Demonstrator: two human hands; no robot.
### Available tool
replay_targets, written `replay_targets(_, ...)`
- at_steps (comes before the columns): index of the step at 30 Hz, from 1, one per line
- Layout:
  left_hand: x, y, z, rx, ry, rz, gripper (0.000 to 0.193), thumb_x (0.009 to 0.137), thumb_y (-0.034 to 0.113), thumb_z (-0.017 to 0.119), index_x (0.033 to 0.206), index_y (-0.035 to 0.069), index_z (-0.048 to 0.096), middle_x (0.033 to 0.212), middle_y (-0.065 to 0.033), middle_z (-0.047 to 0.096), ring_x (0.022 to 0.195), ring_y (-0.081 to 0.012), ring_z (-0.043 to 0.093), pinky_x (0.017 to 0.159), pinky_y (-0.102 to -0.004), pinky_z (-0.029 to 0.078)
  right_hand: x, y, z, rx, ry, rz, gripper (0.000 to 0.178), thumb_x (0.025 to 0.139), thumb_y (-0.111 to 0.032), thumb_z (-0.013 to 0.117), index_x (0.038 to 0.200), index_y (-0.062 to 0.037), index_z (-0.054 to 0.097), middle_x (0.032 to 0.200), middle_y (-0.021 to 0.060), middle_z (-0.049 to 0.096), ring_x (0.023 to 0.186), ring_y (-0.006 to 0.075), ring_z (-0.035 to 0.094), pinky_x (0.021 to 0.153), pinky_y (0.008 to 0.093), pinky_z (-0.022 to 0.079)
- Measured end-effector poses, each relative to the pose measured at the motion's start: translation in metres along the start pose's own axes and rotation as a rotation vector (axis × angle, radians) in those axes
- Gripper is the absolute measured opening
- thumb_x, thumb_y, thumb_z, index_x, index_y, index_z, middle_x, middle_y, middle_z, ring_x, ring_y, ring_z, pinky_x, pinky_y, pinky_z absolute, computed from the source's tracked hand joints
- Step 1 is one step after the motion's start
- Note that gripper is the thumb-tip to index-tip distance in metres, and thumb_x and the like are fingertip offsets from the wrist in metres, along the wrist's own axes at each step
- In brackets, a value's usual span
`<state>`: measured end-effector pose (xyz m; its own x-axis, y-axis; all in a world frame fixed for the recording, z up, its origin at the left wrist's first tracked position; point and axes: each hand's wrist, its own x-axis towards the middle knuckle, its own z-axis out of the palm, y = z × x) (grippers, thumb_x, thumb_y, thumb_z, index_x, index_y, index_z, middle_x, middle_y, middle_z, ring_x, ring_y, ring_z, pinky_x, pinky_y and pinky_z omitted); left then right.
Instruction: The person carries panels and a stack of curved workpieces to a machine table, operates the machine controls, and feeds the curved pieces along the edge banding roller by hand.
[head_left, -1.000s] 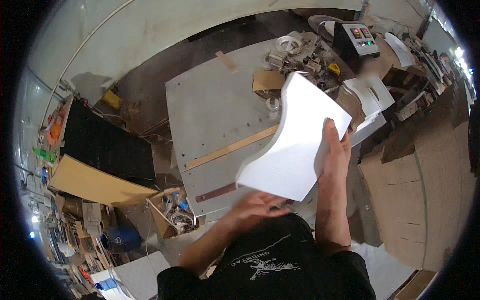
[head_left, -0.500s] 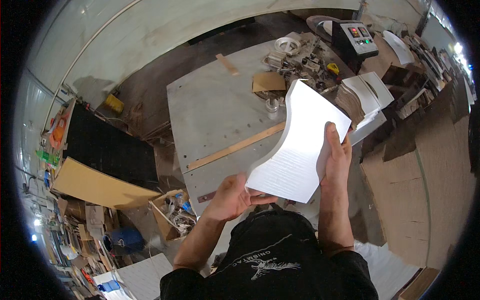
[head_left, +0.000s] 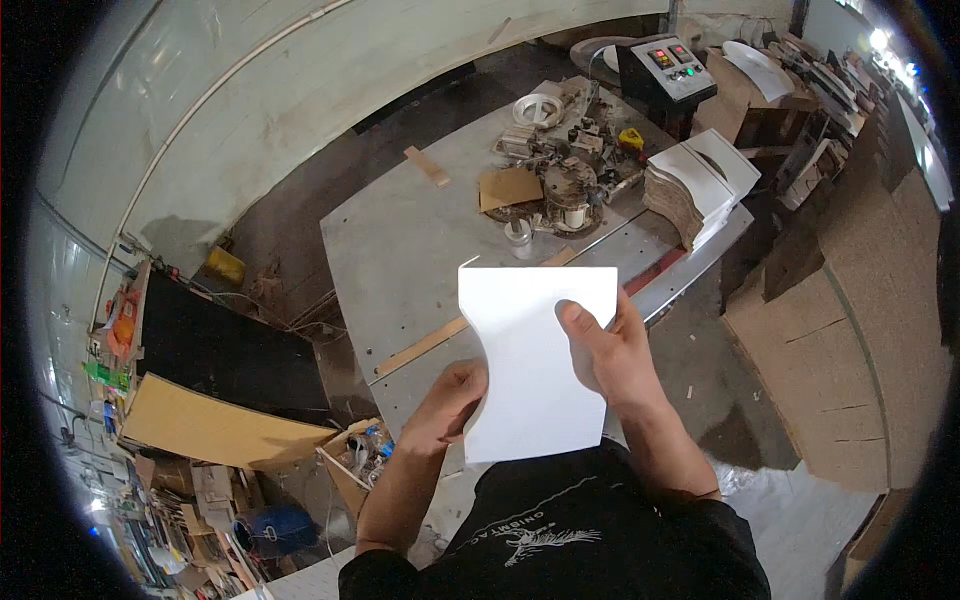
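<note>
A white board panel (head_left: 535, 360) with inward-curved sides and straight ends is held up in front of my body, facing me. My right hand (head_left: 622, 350) grips its right edge, thumb flat on the white face and fingers behind. At the left edge, my left hand (head_left: 448, 400) is closed around the curved side, some fingertips hidden behind the panel. A thin sliver of edging (head_left: 469, 262) sticks out at the panel's upper left corner.
A grey metal worktable (head_left: 400, 250) lies beyond, with a wooden strip (head_left: 425, 345) and a greasy machine head (head_left: 570, 185) on it. Similar curved panels are stacked (head_left: 700, 185) at its right. A control box (head_left: 668, 72) stands behind; cardboard sheets (head_left: 830, 350) lean at right.
The panel has turned from a slant to nearly upright and moved left and closer to my body. My left hand has moved from its lower corner to its left side.
</note>
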<state>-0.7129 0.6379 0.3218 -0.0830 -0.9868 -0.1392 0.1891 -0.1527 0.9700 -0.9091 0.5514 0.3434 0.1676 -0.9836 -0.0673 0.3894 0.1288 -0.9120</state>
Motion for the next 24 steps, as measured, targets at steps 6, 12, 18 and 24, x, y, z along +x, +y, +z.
replay_targets(6,0.009,0.007,0.002,0.190,-0.013,0.220,0.056,0.097,0.051,0.057,0.114,-0.002,0.063,0.101,-0.0076,0.068,0.087,-0.0127,0.065,0.076,-0.0277,0.053,-0.011,0.013,-0.004,0.177,-0.172,-0.023,0.031,0.093,-0.009,0.063,0.119,0.0026,0.052,0.108,0.0072,0.062,0.097,0.0128,0.059,0.085,0.0284,0.048)
replay_targets(12,0.017,0.027,0.035,-0.252,0.242,-0.071,0.077,0.098,0.066,0.031,0.141,0.003,0.042,0.131,-0.0122,0.055,0.119,-0.0215,0.054,0.098,-0.0402,0.045,-0.025,0.016,0.000,0.158,-0.187,-0.044,0.034,0.093,-0.007,0.063,0.122,0.0024,0.048,0.109,0.0081,0.062,0.097,0.0125,0.058,0.085,0.0291,0.049)
replay_targets(18,0.026,0.024,0.037,-0.503,0.070,0.146,0.059,0.102,0.056,0.025,0.124,0.009,0.051,0.120,-0.0125,0.056,0.111,-0.0239,0.055,0.094,-0.0381,0.048,-0.038,-0.008,-0.002,0.025,-0.251,-0.088,0.037,0.092,-0.007,0.064,0.123,0.0019,0.047,0.111,0.0089,0.061,0.098,0.0130,0.058,0.086,0.0298,0.049)
replay_targets(24,0.032,0.031,0.049,-0.514,-0.032,0.219,0.048,0.096,0.057,0.033,0.103,0.013,0.051,0.110,-0.0099,0.053,0.104,-0.0263,0.055,0.087,-0.0423,0.047,-0.040,-0.003,-0.013,0.074,-0.267,-0.132,0.041,0.091,-0.009,0.067,0.124,0.0016,0.046,0.110,0.0081,0.060,0.097,0.0121,0.057,0.085,0.0300,0.048)
